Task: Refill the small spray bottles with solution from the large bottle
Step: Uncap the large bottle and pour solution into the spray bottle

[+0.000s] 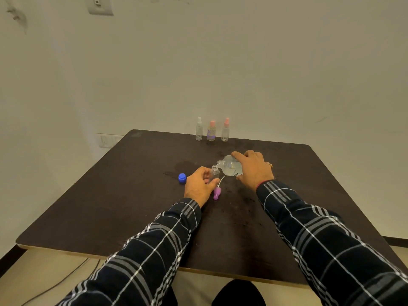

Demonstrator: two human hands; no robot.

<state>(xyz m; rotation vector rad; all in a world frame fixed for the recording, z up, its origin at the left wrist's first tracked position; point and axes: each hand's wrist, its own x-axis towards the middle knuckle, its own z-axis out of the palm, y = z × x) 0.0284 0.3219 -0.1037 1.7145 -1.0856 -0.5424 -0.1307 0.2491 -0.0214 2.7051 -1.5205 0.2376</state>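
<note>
My right hand [254, 167] grips the large clear bottle [229, 166], tilted on its side with its neck pointing left over the mouth of a small open spray bottle [214, 172]. My left hand [199, 185] holds that small bottle upright on the dark table [132, 206]. Its purple spray head [217, 192] with a white tube lies on the table just in front of it. A blue cap [182, 178] lies left of my left hand.
Three small spray bottles stand in a row at the table's far edge: one with a white top [199, 130] and two with pink tops [212, 131] [225, 130]. A wall rises close behind. Cables run along the floor at the lower left.
</note>
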